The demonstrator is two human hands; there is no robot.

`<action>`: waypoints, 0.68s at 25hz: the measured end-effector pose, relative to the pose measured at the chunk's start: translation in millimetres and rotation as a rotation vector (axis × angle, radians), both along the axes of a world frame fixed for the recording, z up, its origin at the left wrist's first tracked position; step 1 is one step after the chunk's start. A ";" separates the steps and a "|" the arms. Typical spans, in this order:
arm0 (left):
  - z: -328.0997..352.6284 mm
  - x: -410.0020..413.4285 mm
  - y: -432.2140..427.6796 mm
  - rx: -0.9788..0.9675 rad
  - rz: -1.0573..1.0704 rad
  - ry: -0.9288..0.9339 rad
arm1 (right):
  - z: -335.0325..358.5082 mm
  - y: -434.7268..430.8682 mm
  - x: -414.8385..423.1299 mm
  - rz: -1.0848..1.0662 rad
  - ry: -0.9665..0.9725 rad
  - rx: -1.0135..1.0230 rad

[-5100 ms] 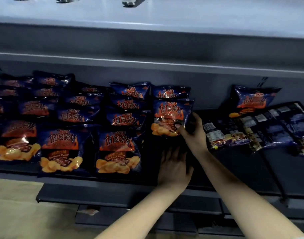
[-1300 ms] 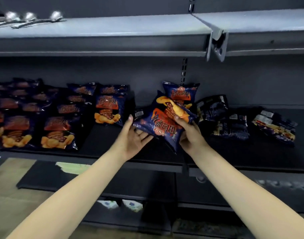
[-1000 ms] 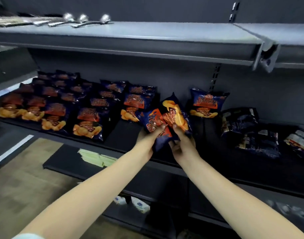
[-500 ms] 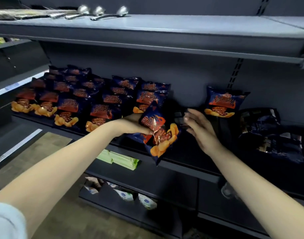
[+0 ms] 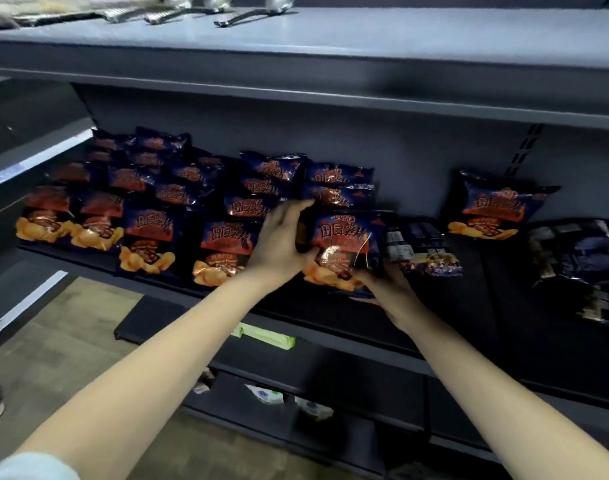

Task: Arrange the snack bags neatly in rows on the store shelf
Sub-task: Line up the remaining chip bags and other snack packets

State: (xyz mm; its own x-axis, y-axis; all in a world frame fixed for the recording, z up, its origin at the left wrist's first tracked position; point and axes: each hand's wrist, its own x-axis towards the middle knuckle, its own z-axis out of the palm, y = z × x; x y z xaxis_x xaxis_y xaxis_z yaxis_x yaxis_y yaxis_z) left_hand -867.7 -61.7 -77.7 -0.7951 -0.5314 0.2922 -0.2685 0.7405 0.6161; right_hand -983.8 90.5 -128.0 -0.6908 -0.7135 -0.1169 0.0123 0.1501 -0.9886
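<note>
Observed: one snack bag (image 5: 344,245), dark blue with orange print and pictured chips, is held face-out and upright over the dark store shelf (image 5: 330,317), at the right end of the front line of the stocked rows (image 5: 178,202). It overlaps the two bags stacked behind it. The left hand (image 5: 282,242) holds the bag's left edge, with the thumb on the lower front face and the fingers stretched up along the side, only slightly curled. The right hand (image 5: 391,291) sits under the bag's lower right corner; its fingertips are hidden beneath the bag, so its grip cannot be told. Just right of the held bag lies a face-down bag (image 5: 422,249), label side up. Beyond it a lone matching bag (image 5: 497,211) leans against the back wall, well apart from the rows. Further face-down bags (image 5: 580,271) lie in disorder at the far right. The upper shelf (image 5: 365,36) carries metal ladles (image 5: 251,15). A green package (image 5: 268,337) lies on the lower shelf. The image is slightly blurred around the hands.
</note>
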 end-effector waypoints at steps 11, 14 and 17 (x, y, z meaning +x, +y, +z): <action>-90.5 -2.0 29.4 -0.041 0.041 0.024 | -20.5 -35.1 9.5 -0.296 0.314 0.076; -89.7 -2.7 27.9 0.058 0.068 0.023 | -26.8 -37.6 19.5 -0.368 0.483 0.049; -88.4 -1.1 21.0 0.154 0.050 0.066 | -31.9 -39.9 22.7 -0.384 0.608 0.071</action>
